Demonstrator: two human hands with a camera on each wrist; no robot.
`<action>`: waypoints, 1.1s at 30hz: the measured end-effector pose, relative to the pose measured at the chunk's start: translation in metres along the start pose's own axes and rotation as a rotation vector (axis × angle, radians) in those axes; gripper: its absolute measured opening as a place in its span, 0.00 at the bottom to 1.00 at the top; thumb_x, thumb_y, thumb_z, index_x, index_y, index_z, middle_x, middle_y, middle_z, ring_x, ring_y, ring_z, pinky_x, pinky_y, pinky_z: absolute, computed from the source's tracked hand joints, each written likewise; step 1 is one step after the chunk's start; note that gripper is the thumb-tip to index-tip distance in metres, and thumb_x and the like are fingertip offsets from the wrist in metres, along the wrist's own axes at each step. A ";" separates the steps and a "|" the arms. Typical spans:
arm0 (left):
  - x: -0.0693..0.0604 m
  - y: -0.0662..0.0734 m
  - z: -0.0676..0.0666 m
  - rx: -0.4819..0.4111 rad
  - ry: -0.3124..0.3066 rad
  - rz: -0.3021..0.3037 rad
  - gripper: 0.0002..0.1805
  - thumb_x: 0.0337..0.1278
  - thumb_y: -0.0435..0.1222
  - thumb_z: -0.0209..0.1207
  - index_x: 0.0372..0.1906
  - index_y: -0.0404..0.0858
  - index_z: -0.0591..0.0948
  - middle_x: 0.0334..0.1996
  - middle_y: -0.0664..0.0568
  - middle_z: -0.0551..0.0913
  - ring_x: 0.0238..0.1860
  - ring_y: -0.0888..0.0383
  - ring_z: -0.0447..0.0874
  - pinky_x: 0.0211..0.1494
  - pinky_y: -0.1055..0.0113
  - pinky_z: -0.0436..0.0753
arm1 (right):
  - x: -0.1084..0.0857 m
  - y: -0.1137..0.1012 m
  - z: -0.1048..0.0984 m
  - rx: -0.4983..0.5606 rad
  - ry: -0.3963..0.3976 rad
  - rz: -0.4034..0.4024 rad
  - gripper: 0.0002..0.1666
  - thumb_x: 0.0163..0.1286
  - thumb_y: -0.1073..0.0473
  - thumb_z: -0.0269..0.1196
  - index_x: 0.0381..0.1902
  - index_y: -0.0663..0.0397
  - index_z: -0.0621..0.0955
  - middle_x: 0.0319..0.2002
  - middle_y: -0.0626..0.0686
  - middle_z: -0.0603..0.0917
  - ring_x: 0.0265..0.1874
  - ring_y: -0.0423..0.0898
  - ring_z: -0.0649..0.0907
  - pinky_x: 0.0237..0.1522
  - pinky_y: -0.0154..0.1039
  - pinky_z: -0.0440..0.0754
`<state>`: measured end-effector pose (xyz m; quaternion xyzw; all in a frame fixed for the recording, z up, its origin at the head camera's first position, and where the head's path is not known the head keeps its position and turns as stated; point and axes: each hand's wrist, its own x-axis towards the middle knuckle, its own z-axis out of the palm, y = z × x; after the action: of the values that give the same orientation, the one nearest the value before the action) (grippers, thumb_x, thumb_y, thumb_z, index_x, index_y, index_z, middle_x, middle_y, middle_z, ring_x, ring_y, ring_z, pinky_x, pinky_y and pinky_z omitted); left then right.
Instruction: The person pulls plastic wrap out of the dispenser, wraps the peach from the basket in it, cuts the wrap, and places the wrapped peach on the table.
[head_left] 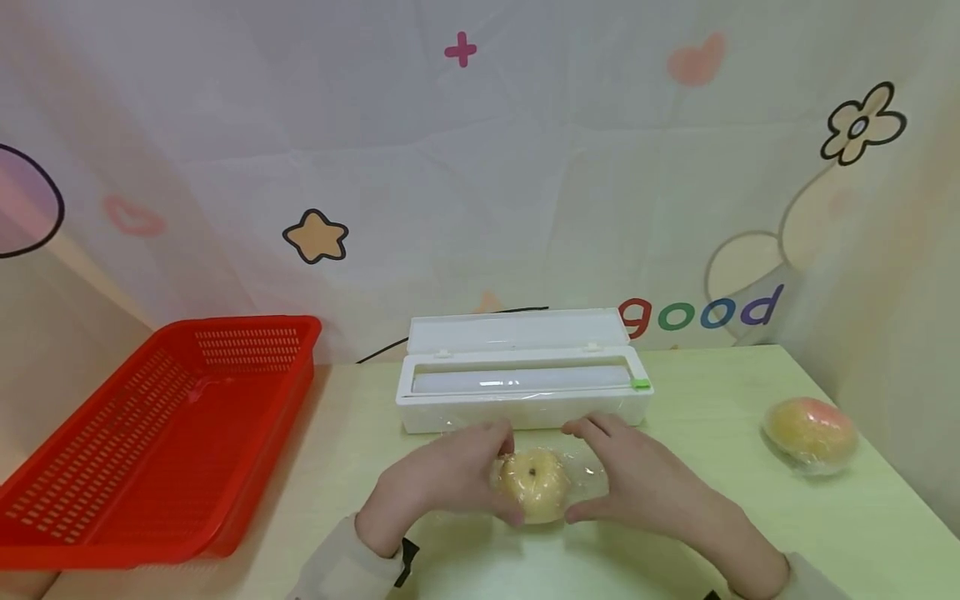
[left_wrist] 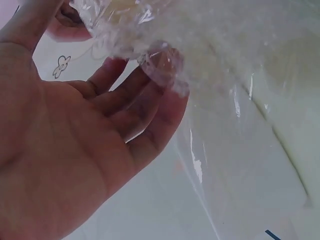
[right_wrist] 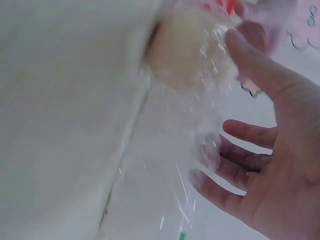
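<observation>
A round, pale yellow pear (head_left: 535, 485) with a dark stem dent sits on the table in front of the wrap box, with clear plastic wrap (head_left: 587, 477) around and beside it. My left hand (head_left: 450, 471) curls about the pear's left side, thumb in front and fingers behind; in the left wrist view the wrap lies over its fingertips (left_wrist: 167, 70). On the other side, my right hand (head_left: 645, 479) is spread with fingers bent loosely, near the wrap's right end. The right wrist view shows its thumb (right_wrist: 240, 45) beside the wrapped pear (right_wrist: 185, 50).
Behind the hands stands a white wrap box (head_left: 525, 412), lid raised, with a film roll (head_left: 521, 380) and a green slider (head_left: 640, 384). A red basket (head_left: 258, 467) is at the left. Toward the right edge of the table (head_left: 720, 392) lies a wrapped mango (head_left: 812, 433).
</observation>
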<state>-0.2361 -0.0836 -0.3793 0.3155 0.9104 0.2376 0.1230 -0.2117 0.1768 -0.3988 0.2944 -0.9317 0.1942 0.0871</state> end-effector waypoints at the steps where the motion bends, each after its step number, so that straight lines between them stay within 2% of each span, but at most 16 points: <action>1: 0.000 -0.001 -0.002 -0.015 0.006 0.008 0.32 0.42 0.52 0.81 0.46 0.41 0.75 0.38 0.55 0.79 0.36 0.60 0.76 0.43 0.66 0.78 | 0.000 0.003 -0.004 0.019 0.021 0.013 0.45 0.51 0.36 0.80 0.60 0.53 0.79 0.54 0.48 0.79 0.51 0.49 0.82 0.51 0.51 0.82; 3: 0.000 -0.004 -0.005 -0.027 0.031 0.030 0.32 0.47 0.53 0.78 0.49 0.40 0.77 0.44 0.53 0.80 0.41 0.58 0.77 0.49 0.64 0.78 | 0.000 0.010 -0.010 0.045 0.075 0.048 0.36 0.61 0.37 0.74 0.58 0.53 0.80 0.54 0.48 0.81 0.51 0.49 0.83 0.51 0.52 0.82; 6: 0.003 -0.006 -0.011 -0.014 0.083 0.093 0.26 0.59 0.53 0.71 0.52 0.39 0.79 0.48 0.51 0.80 0.47 0.53 0.80 0.53 0.61 0.78 | 0.001 0.022 -0.020 0.052 0.164 0.099 0.26 0.70 0.45 0.69 0.55 0.59 0.81 0.51 0.54 0.83 0.50 0.53 0.83 0.49 0.54 0.82; 9: 0.010 -0.004 -0.016 0.019 0.127 0.159 0.18 0.68 0.48 0.66 0.51 0.39 0.82 0.46 0.52 0.82 0.50 0.50 0.82 0.54 0.60 0.79 | 0.002 0.034 -0.025 0.053 0.250 0.146 0.21 0.71 0.54 0.69 0.53 0.64 0.81 0.48 0.59 0.84 0.46 0.56 0.83 0.46 0.55 0.82; 11: 0.014 -0.002 -0.020 0.036 0.132 0.183 0.15 0.71 0.45 0.63 0.50 0.37 0.84 0.46 0.52 0.82 0.49 0.49 0.82 0.54 0.60 0.79 | 0.002 0.042 -0.026 0.065 0.285 0.175 0.20 0.71 0.57 0.70 0.53 0.66 0.81 0.47 0.61 0.83 0.45 0.57 0.83 0.44 0.55 0.81; 14: 0.022 0.004 -0.025 0.063 0.100 0.196 0.15 0.73 0.42 0.61 0.51 0.34 0.85 0.47 0.50 0.82 0.47 0.51 0.82 0.53 0.61 0.79 | 0.003 0.052 -0.027 0.090 0.299 0.226 0.24 0.70 0.57 0.70 0.55 0.69 0.79 0.49 0.65 0.81 0.47 0.60 0.80 0.46 0.56 0.80; 17: 0.032 0.011 -0.034 0.099 0.049 0.208 0.15 0.73 0.41 0.61 0.51 0.33 0.85 0.49 0.48 0.82 0.47 0.52 0.81 0.54 0.60 0.79 | 0.005 0.061 -0.026 0.125 0.271 0.295 0.32 0.69 0.54 0.71 0.60 0.74 0.75 0.54 0.70 0.76 0.48 0.63 0.78 0.49 0.59 0.78; 21: 0.047 0.022 -0.048 0.149 -0.020 0.192 0.14 0.74 0.40 0.60 0.51 0.34 0.85 0.51 0.47 0.83 0.51 0.51 0.81 0.57 0.61 0.77 | 0.007 0.068 -0.023 0.175 0.208 0.357 0.39 0.69 0.52 0.71 0.64 0.76 0.71 0.60 0.73 0.73 0.51 0.66 0.79 0.53 0.61 0.78; 24: 0.060 0.030 -0.053 0.185 -0.064 0.178 0.14 0.75 0.40 0.59 0.53 0.34 0.85 0.54 0.47 0.82 0.56 0.50 0.80 0.60 0.62 0.76 | 0.009 0.071 -0.020 0.205 0.188 0.364 0.38 0.70 0.54 0.71 0.64 0.77 0.70 0.60 0.73 0.73 0.53 0.68 0.80 0.55 0.61 0.79; 30: 0.082 0.046 -0.049 0.311 -0.150 0.175 0.18 0.76 0.40 0.58 0.60 0.34 0.82 0.59 0.45 0.79 0.59 0.52 0.79 0.63 0.65 0.74 | 0.011 0.076 -0.016 0.246 0.199 0.368 0.36 0.68 0.58 0.72 0.62 0.78 0.71 0.58 0.73 0.74 0.52 0.69 0.82 0.53 0.59 0.81; 33: 0.092 0.053 -0.045 0.363 -0.166 0.183 0.18 0.76 0.39 0.58 0.62 0.34 0.81 0.59 0.44 0.79 0.58 0.52 0.80 0.62 0.66 0.75 | 0.012 0.078 -0.015 0.255 0.202 0.373 0.35 0.68 0.58 0.72 0.62 0.78 0.71 0.57 0.72 0.75 0.51 0.68 0.83 0.52 0.58 0.82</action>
<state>-0.2962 -0.0050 -0.3203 0.4322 0.8926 0.0533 0.1167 -0.2662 0.2356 -0.4064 0.1048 -0.9244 0.3515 0.1047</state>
